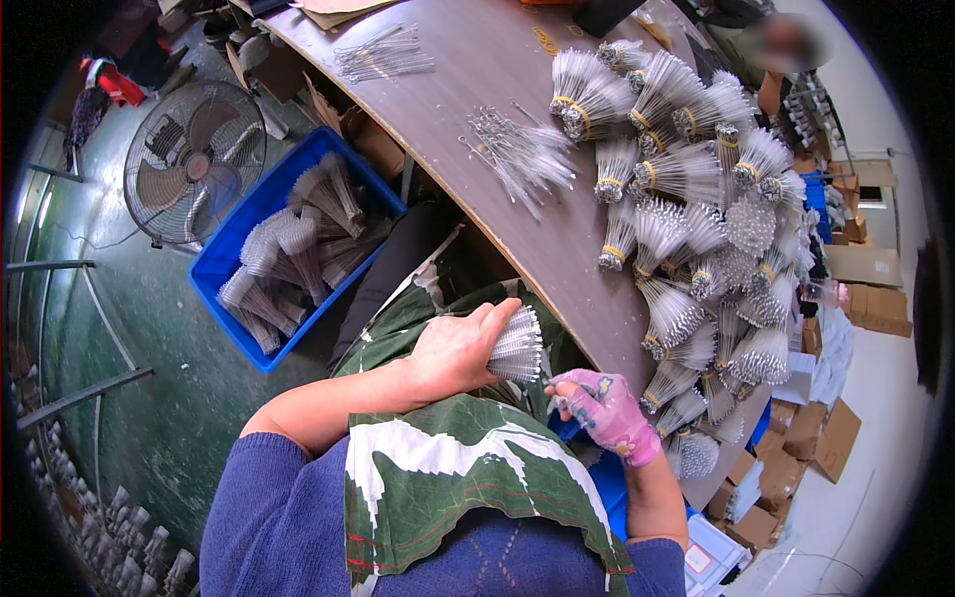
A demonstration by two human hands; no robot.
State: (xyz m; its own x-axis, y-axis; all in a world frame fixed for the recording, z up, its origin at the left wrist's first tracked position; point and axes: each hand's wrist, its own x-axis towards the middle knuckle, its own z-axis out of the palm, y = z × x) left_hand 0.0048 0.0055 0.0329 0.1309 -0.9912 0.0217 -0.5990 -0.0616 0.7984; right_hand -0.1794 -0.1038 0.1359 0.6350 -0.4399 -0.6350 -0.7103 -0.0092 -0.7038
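My left hand (pixel 450 350) is bare and closed round a bundle of thin wire brushes (pixel 517 345) with pale bristles, held above my lap. To its right, my right hand (pixel 612 416) wears a pink flowered glove that leaves the fingertips bare. Its fingers are curled together close to the bundle's end; whatever they hold, if anything, is too small to make out. A green and white patterned apron (pixel 438 488) covers my lap. On the table (pixel 458 109) lie loose wire brushes (pixel 517 154) and many brush bundles (pixel 686 174) tied with yellow bands.
At the left a blue crate (pixel 214 254) holds more brush bundles, and a floor fan (pixel 194 164) stands beyond it. Another small pile of brushes (pixel 383 52) lies at the table's far end. Cardboard boxes (pixel 831 433) stand at the right. Another person (pixel 746 50) is at the far right.
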